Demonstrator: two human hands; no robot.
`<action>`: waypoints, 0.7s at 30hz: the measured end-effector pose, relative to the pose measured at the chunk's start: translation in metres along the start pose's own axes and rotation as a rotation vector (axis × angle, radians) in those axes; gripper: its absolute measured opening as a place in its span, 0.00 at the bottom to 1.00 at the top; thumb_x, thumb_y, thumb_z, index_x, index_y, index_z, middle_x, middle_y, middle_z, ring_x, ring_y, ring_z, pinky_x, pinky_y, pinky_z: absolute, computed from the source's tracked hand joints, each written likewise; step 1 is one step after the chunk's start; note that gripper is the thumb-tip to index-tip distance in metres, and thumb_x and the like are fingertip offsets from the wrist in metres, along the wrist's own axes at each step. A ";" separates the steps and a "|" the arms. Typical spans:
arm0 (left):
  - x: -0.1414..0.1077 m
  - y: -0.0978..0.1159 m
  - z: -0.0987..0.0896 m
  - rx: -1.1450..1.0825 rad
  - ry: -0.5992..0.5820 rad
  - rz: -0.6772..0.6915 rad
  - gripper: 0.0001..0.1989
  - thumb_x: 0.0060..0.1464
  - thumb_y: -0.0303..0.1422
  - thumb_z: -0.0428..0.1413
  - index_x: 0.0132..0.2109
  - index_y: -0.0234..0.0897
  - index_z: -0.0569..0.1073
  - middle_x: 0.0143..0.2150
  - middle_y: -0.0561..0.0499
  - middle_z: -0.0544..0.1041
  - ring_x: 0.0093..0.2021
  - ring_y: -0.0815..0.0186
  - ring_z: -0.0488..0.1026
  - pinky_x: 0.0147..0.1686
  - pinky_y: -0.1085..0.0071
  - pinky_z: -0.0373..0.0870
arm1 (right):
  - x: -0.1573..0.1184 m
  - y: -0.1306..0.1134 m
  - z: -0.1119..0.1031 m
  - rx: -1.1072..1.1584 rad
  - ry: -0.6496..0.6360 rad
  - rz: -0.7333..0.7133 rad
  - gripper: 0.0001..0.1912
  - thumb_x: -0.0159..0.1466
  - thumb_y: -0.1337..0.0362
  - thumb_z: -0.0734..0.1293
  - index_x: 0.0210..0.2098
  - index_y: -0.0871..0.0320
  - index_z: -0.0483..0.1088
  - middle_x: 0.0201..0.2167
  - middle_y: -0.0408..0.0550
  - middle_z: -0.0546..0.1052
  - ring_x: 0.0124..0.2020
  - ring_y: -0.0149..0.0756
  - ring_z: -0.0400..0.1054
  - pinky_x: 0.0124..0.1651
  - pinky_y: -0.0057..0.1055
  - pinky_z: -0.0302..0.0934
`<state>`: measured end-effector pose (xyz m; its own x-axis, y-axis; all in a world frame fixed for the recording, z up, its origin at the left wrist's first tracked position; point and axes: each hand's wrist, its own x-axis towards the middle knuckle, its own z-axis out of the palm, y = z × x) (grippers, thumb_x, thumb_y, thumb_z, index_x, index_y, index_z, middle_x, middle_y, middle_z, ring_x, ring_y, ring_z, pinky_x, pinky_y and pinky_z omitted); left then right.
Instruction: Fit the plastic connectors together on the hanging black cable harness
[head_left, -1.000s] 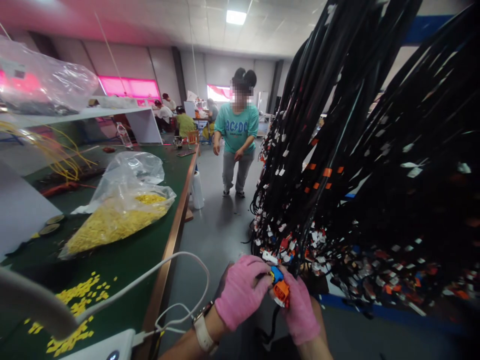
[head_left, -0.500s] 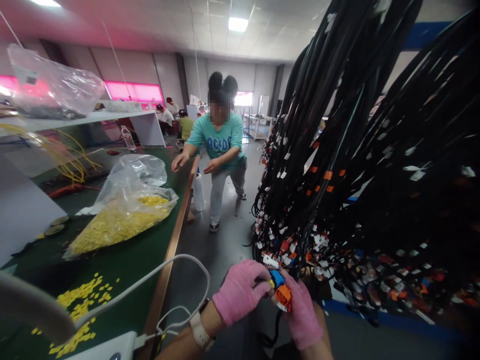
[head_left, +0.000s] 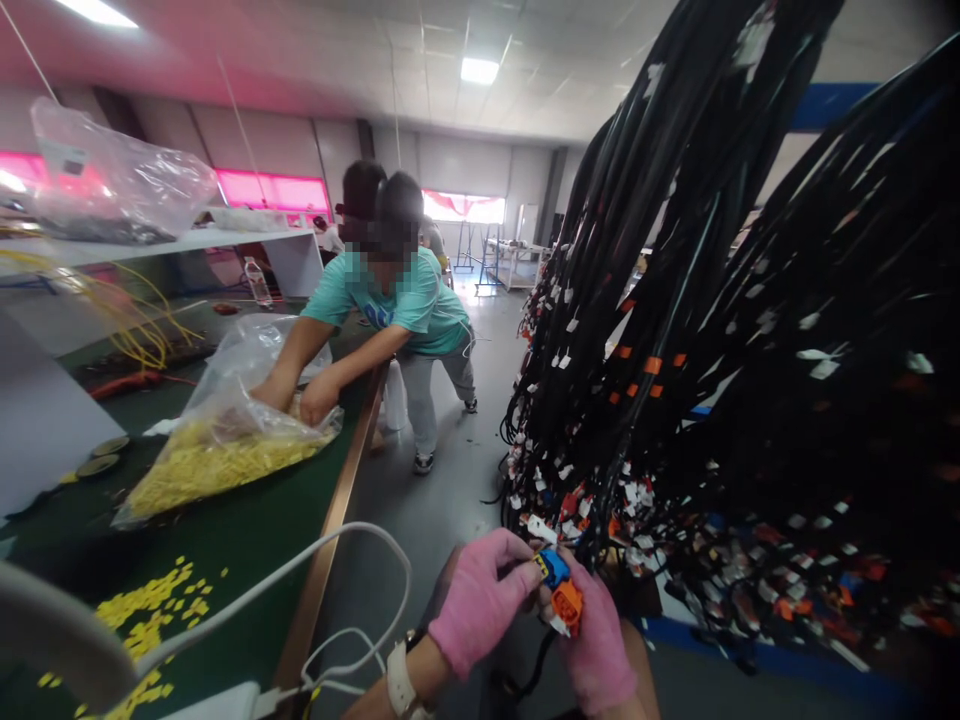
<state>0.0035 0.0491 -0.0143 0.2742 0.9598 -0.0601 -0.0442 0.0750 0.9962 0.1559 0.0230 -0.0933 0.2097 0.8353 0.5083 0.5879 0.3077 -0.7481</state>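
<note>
Both hands wear pink fingerless gloves and meet low in the middle of the head view. My left hand [head_left: 480, 600] is closed, its thumb and finger pinching at a small yellow plastic piece [head_left: 539, 566] against the end of a blue wire connector [head_left: 556, 568]. My right hand [head_left: 598, 635] is closed around the blue connector and an orange connector [head_left: 568, 604] just below it. A white tag [head_left: 541, 529] sticks up behind the fingers. A black cable [head_left: 541, 655] hangs down beneath the connectors. Fingers hide part of both connectors.
Thick bundles of black cables [head_left: 675, 250] with tags hang on the right. On the green table [head_left: 270, 530] at left are loose yellow pieces [head_left: 150, 600], a clear bag [head_left: 217, 455] of yellow pieces and a white cable [head_left: 300, 555]. A co-worker [head_left: 420, 300] leans over the table.
The co-worker has leaned forward to the left and put both hands at the clear bag. My hands stay on the connectors; the yellow piece shows more plainly at the blue one's end.
</note>
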 end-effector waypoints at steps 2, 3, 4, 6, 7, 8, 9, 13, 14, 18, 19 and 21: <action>0.001 0.003 0.000 -0.053 -0.005 -0.017 0.03 0.46 0.29 0.54 0.28 0.34 0.67 0.20 0.56 0.69 0.20 0.72 0.66 0.21 0.77 0.63 | 0.001 -0.002 0.000 -0.028 0.013 -0.040 0.21 0.51 0.68 0.65 0.45 0.61 0.74 0.39 0.55 0.80 0.40 0.51 0.75 0.42 0.46 0.70; 0.001 0.004 0.000 -0.065 -0.007 -0.023 0.03 0.45 0.28 0.53 0.27 0.34 0.66 0.19 0.57 0.68 0.20 0.72 0.66 0.20 0.77 0.63 | 0.001 -0.002 0.001 -0.037 0.008 -0.059 0.22 0.51 0.69 0.64 0.46 0.61 0.73 0.39 0.55 0.80 0.39 0.50 0.75 0.42 0.45 0.70; 0.001 0.006 0.000 -0.075 -0.008 -0.030 0.03 0.45 0.28 0.53 0.27 0.34 0.66 0.19 0.57 0.68 0.20 0.72 0.65 0.20 0.78 0.62 | 0.001 -0.002 0.001 -0.038 0.007 -0.067 0.21 0.51 0.69 0.64 0.46 0.61 0.73 0.38 0.55 0.81 0.38 0.50 0.75 0.41 0.44 0.71; 0.001 0.008 0.000 -0.087 -0.001 -0.038 0.04 0.44 0.28 0.54 0.26 0.34 0.65 0.19 0.57 0.67 0.19 0.73 0.65 0.19 0.78 0.62 | 0.002 -0.003 0.001 -0.042 0.014 -0.075 0.21 0.52 0.69 0.63 0.46 0.62 0.73 0.38 0.56 0.81 0.38 0.49 0.75 0.41 0.44 0.71; 0.001 0.008 0.001 -0.089 0.006 -0.036 0.04 0.44 0.28 0.54 0.26 0.34 0.65 0.19 0.57 0.67 0.19 0.73 0.65 0.20 0.78 0.62 | 0.001 -0.003 0.001 -0.058 0.010 -0.076 0.21 0.53 0.69 0.63 0.46 0.63 0.72 0.38 0.56 0.80 0.38 0.49 0.75 0.41 0.44 0.70; 0.000 0.008 0.001 -0.091 0.013 -0.032 0.04 0.44 0.28 0.54 0.26 0.34 0.66 0.19 0.57 0.67 0.20 0.73 0.65 0.20 0.78 0.63 | 0.001 -0.003 0.001 -0.085 -0.004 -0.076 0.21 0.53 0.70 0.63 0.47 0.63 0.72 0.39 0.57 0.80 0.39 0.50 0.75 0.42 0.46 0.70; 0.000 0.007 0.001 -0.089 0.019 -0.027 0.04 0.44 0.28 0.55 0.26 0.34 0.66 0.19 0.57 0.68 0.20 0.73 0.65 0.21 0.78 0.63 | 0.001 -0.004 0.001 -0.121 -0.018 -0.075 0.22 0.53 0.70 0.62 0.47 0.64 0.72 0.40 0.57 0.80 0.40 0.51 0.74 0.44 0.48 0.69; 0.000 0.003 0.001 -0.036 0.055 -0.032 0.03 0.42 0.27 0.55 0.25 0.33 0.67 0.19 0.57 0.69 0.20 0.72 0.66 0.21 0.77 0.63 | -0.002 -0.003 0.001 -0.227 -0.066 -0.113 0.23 0.54 0.72 0.60 0.48 0.64 0.71 0.42 0.58 0.80 0.42 0.54 0.74 0.45 0.52 0.67; 0.000 0.002 0.001 -0.020 0.066 -0.036 0.03 0.42 0.27 0.55 0.24 0.33 0.67 0.19 0.57 0.69 0.20 0.72 0.66 0.21 0.77 0.63 | -0.003 -0.003 0.001 -0.234 -0.062 -0.125 0.22 0.55 0.71 0.59 0.48 0.64 0.71 0.42 0.58 0.80 0.42 0.54 0.74 0.45 0.51 0.67; 0.002 -0.001 -0.001 -0.017 0.089 -0.104 0.03 0.40 0.28 0.56 0.24 0.32 0.70 0.19 0.55 0.69 0.21 0.71 0.67 0.21 0.77 0.63 | -0.009 0.002 0.003 -0.240 -0.013 -0.121 0.20 0.57 0.67 0.61 0.48 0.65 0.71 0.42 0.59 0.79 0.42 0.54 0.73 0.46 0.52 0.65; 0.002 -0.002 -0.001 -0.037 0.086 -0.132 0.04 0.40 0.29 0.57 0.25 0.31 0.70 0.19 0.55 0.69 0.21 0.70 0.67 0.21 0.77 0.63 | -0.010 0.003 0.003 -0.234 -0.005 -0.113 0.20 0.56 0.68 0.62 0.48 0.65 0.71 0.43 0.59 0.79 0.42 0.54 0.73 0.48 0.53 0.64; 0.002 -0.005 0.000 -0.105 0.067 -0.171 0.06 0.40 0.31 0.58 0.25 0.31 0.71 0.19 0.54 0.69 0.21 0.70 0.67 0.21 0.76 0.63 | -0.011 0.005 0.005 -0.213 -0.008 -0.096 0.22 0.55 0.69 0.61 0.49 0.66 0.70 0.44 0.59 0.79 0.42 0.53 0.73 0.48 0.52 0.64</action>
<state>0.0045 0.0511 -0.0192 0.2224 0.9462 -0.2350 -0.1029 0.2625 0.9594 0.1530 0.0175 -0.1047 0.1390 0.8106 0.5688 0.7570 0.2833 -0.5888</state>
